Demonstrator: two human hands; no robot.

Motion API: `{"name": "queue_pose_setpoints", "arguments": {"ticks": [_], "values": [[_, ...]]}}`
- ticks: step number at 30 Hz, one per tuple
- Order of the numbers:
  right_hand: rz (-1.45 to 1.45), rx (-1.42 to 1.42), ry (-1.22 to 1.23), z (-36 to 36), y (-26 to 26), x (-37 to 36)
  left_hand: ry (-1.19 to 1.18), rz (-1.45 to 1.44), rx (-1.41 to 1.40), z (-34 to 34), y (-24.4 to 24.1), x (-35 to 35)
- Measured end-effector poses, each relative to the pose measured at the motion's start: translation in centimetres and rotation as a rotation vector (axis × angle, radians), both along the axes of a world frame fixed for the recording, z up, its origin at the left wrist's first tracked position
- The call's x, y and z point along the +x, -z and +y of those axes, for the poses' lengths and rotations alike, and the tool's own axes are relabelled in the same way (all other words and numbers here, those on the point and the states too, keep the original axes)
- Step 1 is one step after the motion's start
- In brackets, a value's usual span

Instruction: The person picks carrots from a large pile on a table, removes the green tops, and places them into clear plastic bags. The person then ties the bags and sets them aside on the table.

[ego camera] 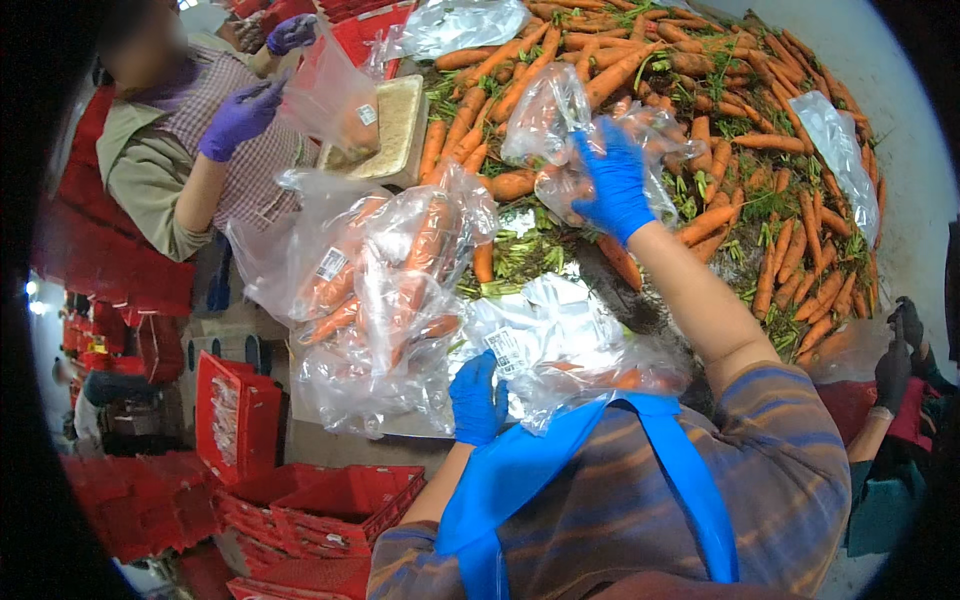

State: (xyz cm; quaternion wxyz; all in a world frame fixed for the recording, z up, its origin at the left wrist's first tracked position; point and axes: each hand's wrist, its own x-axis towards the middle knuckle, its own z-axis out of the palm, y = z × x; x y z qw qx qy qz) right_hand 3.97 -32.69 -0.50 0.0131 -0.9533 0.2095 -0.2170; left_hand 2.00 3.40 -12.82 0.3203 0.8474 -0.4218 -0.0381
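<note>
My right hand [619, 184], in a blue glove, reaches forward with its fingers apart over a clear plastic bag of carrots [559, 187]. Whether it touches the plastic is unclear. Close to my body, my left hand [478, 401], also blue-gloved, is at the left edge of flat clear bags [555, 315]. A label bearing print [508, 351] lies by its fingertips; I cannot tell whether the fingers pinch the plastic. Several filled carrot bags [405, 262] are heaped to the left of that hand. Beyond my right hand spreads a large pile of loose carrots [720, 142] with green tops.
At left, a co-worker's purple-gloved hands [244, 116] hold a bag of carrots [352, 124] over a weighing scale [401, 120]. Red crates [345, 495] stand at lower left. Another person's dark-gloved hand [894, 375] is at right. Empty bags [840, 157] lie on the pile.
</note>
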Motion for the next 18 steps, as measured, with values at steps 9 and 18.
{"name": "queue_pose_setpoints", "arguments": {"ticks": [9, 18], "values": [[-0.106, 0.72, 0.203, -12.5, 4.4, -3.5, -0.051, 0.2, -0.038, -0.1, 0.4, 0.2], [-0.758, 1.505, -0.312, -5.4, -7.4, 3.4, -0.004, 0.03, -0.046, -0.4, -2.0, 0.3]]}}
